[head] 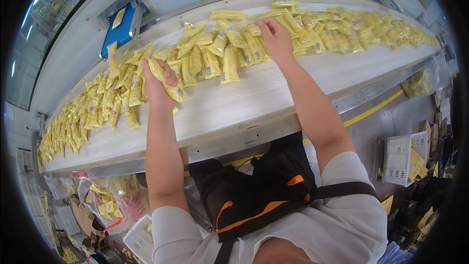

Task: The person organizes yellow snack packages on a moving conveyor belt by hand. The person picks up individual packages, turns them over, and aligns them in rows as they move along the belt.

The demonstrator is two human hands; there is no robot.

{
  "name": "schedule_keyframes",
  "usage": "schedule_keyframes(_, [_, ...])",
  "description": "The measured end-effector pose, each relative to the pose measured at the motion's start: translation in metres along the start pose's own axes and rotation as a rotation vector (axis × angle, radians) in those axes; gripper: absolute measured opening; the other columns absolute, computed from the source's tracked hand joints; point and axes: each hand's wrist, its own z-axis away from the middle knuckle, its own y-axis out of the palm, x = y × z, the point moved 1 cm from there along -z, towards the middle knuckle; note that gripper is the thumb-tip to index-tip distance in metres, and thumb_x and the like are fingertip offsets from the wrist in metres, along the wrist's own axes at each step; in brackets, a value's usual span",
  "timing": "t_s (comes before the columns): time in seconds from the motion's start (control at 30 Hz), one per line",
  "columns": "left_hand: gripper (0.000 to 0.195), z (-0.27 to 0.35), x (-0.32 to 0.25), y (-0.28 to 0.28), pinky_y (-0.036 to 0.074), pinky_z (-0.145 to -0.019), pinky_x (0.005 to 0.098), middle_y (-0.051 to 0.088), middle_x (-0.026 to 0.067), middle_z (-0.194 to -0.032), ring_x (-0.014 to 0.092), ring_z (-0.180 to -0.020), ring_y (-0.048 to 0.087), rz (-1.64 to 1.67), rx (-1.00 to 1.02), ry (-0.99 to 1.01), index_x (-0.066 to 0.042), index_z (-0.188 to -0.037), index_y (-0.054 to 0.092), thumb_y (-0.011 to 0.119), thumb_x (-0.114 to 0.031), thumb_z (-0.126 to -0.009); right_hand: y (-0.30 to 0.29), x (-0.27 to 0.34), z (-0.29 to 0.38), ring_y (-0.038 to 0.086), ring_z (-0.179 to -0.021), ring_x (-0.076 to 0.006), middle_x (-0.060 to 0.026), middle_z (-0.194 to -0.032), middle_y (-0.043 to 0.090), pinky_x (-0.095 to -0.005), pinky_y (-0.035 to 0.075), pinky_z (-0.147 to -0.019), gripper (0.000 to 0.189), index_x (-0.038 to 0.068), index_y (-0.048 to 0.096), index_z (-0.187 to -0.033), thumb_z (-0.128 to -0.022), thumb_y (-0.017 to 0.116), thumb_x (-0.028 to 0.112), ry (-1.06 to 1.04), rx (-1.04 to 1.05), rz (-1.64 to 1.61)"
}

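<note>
Many yellow plastic-wrapped packets (231,64) lie in a long heap along a white conveyor belt (234,99). At the left part of the heap my left hand (157,80) is closed around a yellow packet (161,75), which slants across the palm. My right hand (275,36) is over the far side of the heap, thumb and fingertips together at the packets; whether it grips one cannot be seen. One packet (112,58) stands nearly upright at the foot of a blue chute belt (122,27), and another packet (118,18) rests on that belt.
A metal edge (249,137) runs along the near side of the conveyor. White crates (399,157) with yellow wrappers stand on the floor at right and lower left. A clear bag (113,198) of wrappers is below the belt at left. Windows are set in the wall behind.
</note>
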Motion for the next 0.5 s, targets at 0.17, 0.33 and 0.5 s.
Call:
schedule_keyframes(0.17, [0.040, 0.000, 0.024, 0.032, 0.033, -0.045, 0.0265, 0.044, 0.0034, -0.058, 0.014, -0.046, 0.039, -0.272, -0.179, -0.118, -0.008, -0.084, 0.049, 0.034, -0.044, -0.093, -0.021, -0.032, -0.004, 0.053, -0.099, -0.0203, -0.0052, -0.108, 0.058, -0.0342, 0.041, -0.084, 0.016, 0.013, 0.067, -0.084, -0.080, 0.061, 0.027, -0.519, -0.024, 0.639])
schedule_keyframes(0.33, [0.041, -0.010, 0.049, 0.041, 0.039, -0.053, 0.0266, 0.051, 0.0038, -0.066, 0.014, -0.054, 0.048, -0.572, -0.255, -0.006, -0.005, -0.084, 0.053, 0.037, -0.042, -0.093, -0.033, -0.055, -0.002, 0.045, -0.116, -0.0239, -0.0096, -0.126, 0.048, -0.0364, 0.037, -0.094, 0.027, 0.018, 0.063, -0.103, -0.079, 0.060, 0.029, -0.471, 0.232, 0.839])
schedule_keyframes(0.5, [0.035, -0.022, 0.061, 0.036, 0.042, -0.066, 0.0259, 0.057, 0.0057, -0.083, 0.014, -0.075, 0.054, -0.880, -0.329, 0.240, 0.000, -0.098, 0.055, 0.047, -0.033, -0.091, -0.056, -0.039, -0.012, 0.053, -0.099, -0.0230, -0.0087, -0.112, 0.054, -0.0340, 0.043, -0.085, 0.030, 0.016, 0.060, -0.109, -0.081, 0.060, 0.025, -0.314, 0.234, 0.379])
